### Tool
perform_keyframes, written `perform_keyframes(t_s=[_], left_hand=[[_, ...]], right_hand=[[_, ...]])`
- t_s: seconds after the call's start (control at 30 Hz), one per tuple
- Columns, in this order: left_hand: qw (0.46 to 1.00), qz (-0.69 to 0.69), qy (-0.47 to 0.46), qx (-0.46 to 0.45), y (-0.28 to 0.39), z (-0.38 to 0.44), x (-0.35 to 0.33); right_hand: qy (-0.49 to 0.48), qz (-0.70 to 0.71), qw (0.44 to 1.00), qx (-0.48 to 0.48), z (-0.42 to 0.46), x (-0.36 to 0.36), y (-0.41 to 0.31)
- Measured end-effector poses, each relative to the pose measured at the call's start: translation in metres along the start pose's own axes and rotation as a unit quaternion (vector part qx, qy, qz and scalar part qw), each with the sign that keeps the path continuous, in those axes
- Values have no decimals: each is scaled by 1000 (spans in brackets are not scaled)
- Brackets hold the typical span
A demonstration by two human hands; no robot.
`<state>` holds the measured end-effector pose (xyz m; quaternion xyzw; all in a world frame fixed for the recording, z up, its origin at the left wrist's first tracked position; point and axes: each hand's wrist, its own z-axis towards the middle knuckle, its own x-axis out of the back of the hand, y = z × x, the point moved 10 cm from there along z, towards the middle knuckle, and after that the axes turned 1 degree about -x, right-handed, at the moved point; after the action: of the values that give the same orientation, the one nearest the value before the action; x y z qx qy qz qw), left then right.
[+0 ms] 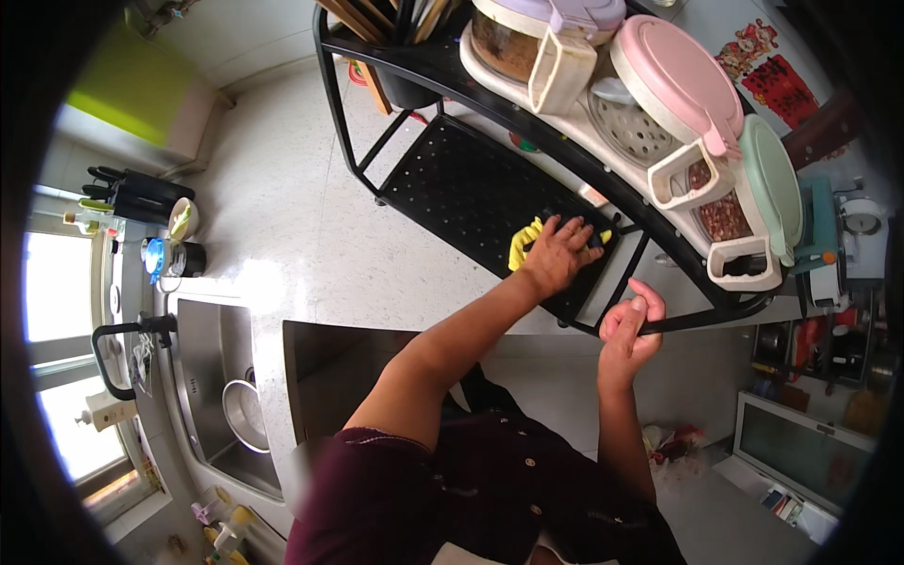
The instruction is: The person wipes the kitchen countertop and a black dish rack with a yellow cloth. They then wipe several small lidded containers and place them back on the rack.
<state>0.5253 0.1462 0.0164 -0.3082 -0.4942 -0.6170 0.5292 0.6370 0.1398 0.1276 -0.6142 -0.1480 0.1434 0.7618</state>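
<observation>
My left hand (pixel 558 258) presses a yellow cloth (pixel 522 244) down on the black perforated lower shelf (pixel 466 183) of a metal rack, near the shelf's right end. Its fingers are spread over the cloth, which shows on both sides of the hand. My right hand (pixel 632 321) is curled around the black frame bar (pixel 692 321) at the rack's near right corner. Above on the upper tier stand seasoning jars with a purple lid (pixel 579 10), a pink lid (pixel 681 74) and a green lid (pixel 770 187).
The rack stands on a pale speckled countertop (pixel 275 191). To the left are a steel sink (pixel 212 353) holding a metal bowl (pixel 245 417), a black faucet (pixel 116 328) and a knife block (pixel 152 198). Chopsticks (pixel 353 21) stand in a black holder (pixel 406 88) on the rack.
</observation>
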Motion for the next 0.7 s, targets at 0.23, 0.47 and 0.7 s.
perform_keyframes(t_s=[0.23,0.47,0.7], left_hand=[[991,63,2,117,-118,-13,38],[959,144,35,242,-183,-26,60],[907,188,71,371,-241,-34,86]], right_hand=[[-2,-16,1000,7,0,0,-3],[-18,-48,998,31,1,0,-4],[-7,-48,999,6,1,1,-3]])
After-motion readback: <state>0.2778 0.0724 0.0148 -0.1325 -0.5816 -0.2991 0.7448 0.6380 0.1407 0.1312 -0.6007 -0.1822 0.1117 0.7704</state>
